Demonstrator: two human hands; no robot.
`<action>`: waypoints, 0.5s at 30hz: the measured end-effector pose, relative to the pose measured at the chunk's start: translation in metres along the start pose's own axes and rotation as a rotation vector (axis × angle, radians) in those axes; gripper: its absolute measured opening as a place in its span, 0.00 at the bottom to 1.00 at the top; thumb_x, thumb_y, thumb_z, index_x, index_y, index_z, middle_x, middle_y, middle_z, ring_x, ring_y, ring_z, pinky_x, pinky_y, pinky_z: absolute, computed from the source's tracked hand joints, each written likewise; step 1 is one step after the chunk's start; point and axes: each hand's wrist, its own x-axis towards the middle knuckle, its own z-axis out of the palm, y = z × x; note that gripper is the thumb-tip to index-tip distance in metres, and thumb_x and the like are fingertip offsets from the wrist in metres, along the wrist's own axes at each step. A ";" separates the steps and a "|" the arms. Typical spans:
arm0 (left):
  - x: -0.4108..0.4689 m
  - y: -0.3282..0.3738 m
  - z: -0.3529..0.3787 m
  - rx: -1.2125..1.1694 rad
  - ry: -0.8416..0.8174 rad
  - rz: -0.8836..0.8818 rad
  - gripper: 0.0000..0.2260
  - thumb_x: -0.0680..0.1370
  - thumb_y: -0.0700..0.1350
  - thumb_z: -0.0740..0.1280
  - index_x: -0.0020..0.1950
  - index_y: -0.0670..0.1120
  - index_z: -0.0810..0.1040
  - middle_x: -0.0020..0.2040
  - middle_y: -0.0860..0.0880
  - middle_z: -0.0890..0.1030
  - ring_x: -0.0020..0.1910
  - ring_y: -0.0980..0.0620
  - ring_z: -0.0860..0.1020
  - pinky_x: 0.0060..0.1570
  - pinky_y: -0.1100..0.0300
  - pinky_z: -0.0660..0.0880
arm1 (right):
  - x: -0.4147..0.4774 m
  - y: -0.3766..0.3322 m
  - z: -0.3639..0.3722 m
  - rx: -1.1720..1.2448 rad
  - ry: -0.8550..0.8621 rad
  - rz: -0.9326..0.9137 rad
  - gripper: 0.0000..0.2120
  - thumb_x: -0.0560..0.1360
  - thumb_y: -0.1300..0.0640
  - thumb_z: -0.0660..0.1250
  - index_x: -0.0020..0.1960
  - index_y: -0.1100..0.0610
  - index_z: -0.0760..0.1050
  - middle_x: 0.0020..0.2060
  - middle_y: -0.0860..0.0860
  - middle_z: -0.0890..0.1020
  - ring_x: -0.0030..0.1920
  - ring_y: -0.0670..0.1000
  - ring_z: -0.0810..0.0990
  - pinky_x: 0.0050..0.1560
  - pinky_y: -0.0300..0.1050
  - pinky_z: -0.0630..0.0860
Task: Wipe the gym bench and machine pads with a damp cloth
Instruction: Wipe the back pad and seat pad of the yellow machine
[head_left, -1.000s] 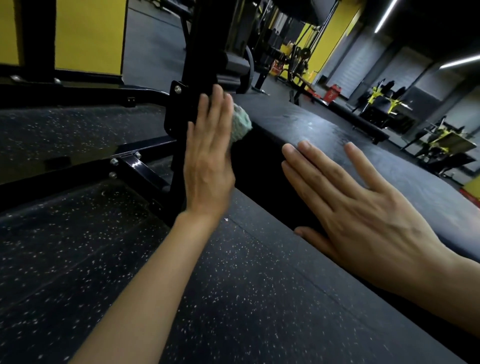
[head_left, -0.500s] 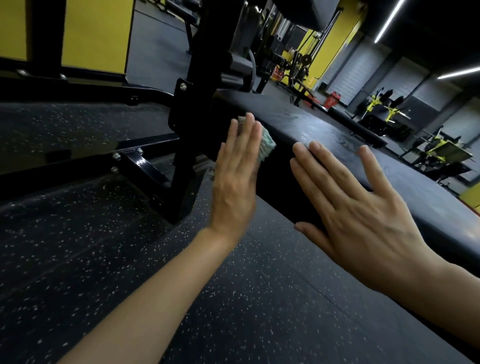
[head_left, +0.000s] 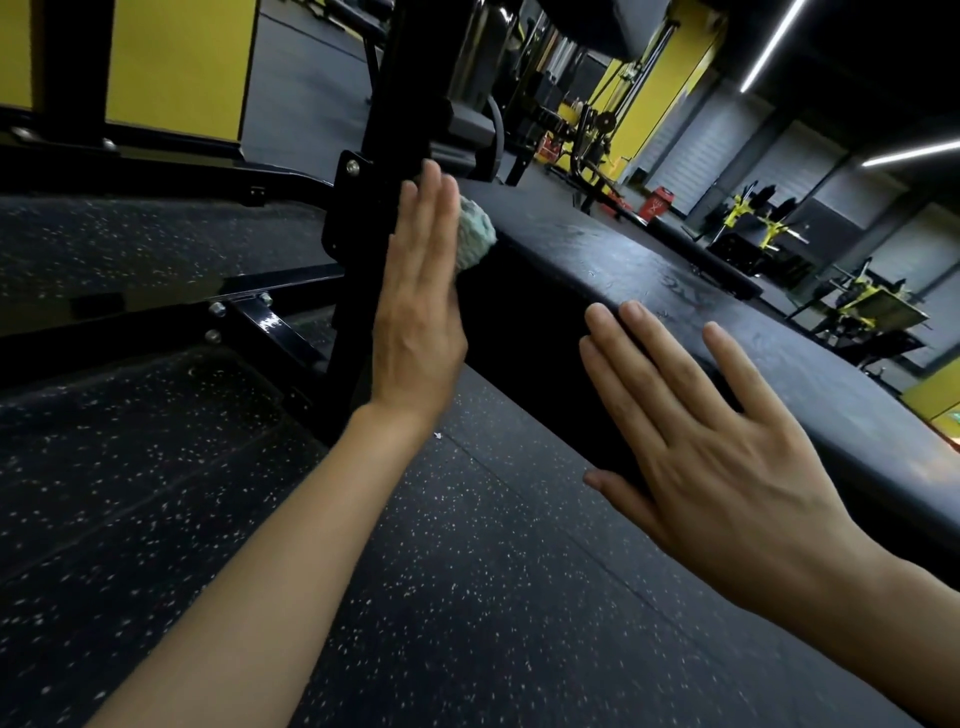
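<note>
A long black bench pad (head_left: 701, 312) runs from the centre to the right edge, its top showing wet streaks. My left hand (head_left: 421, 306), fingers straight, presses a pale green cloth (head_left: 475, 239) flat against the dark side of the pad near its far end. The cloth bulges out past my fingers at the pad's upper corner. Flat on the same side face, nearer to me, lies my right hand (head_left: 711, 457), with its fingers spread and its fingertips at the pad's top edge.
A black steel upright (head_left: 400, 104) and bolted base frame (head_left: 270, 322) stand just left of my left hand. Speckled black rubber floor (head_left: 467, 597) lies below. Yellow and black machines (head_left: 748, 218) stand at the far right.
My left hand has slid the cloth along the pad's side, first toward my right hand, then back toward the upright at the far end. My right hand has stayed flat on the pad.
</note>
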 end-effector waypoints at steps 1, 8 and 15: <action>0.004 -0.001 0.000 -0.008 0.021 -0.042 0.26 0.81 0.28 0.53 0.79 0.37 0.54 0.80 0.37 0.55 0.80 0.40 0.52 0.78 0.44 0.53 | 0.000 0.000 0.000 -0.002 -0.001 -0.002 0.37 0.80 0.41 0.53 0.79 0.64 0.50 0.80 0.58 0.51 0.79 0.57 0.51 0.76 0.60 0.54; -0.007 0.006 0.003 -0.042 -0.001 -0.007 0.22 0.83 0.30 0.55 0.77 0.35 0.58 0.78 0.36 0.59 0.79 0.39 0.53 0.76 0.38 0.56 | 0.000 0.000 0.001 -0.010 0.004 0.001 0.37 0.80 0.41 0.52 0.79 0.64 0.50 0.80 0.58 0.52 0.79 0.57 0.51 0.76 0.59 0.53; -0.041 0.038 0.013 -0.079 -0.067 0.062 0.22 0.82 0.31 0.57 0.76 0.34 0.59 0.77 0.37 0.61 0.79 0.44 0.53 0.75 0.38 0.57 | 0.001 -0.002 -0.001 -0.011 -0.021 0.010 0.37 0.80 0.41 0.53 0.79 0.64 0.50 0.80 0.58 0.51 0.79 0.57 0.50 0.76 0.60 0.53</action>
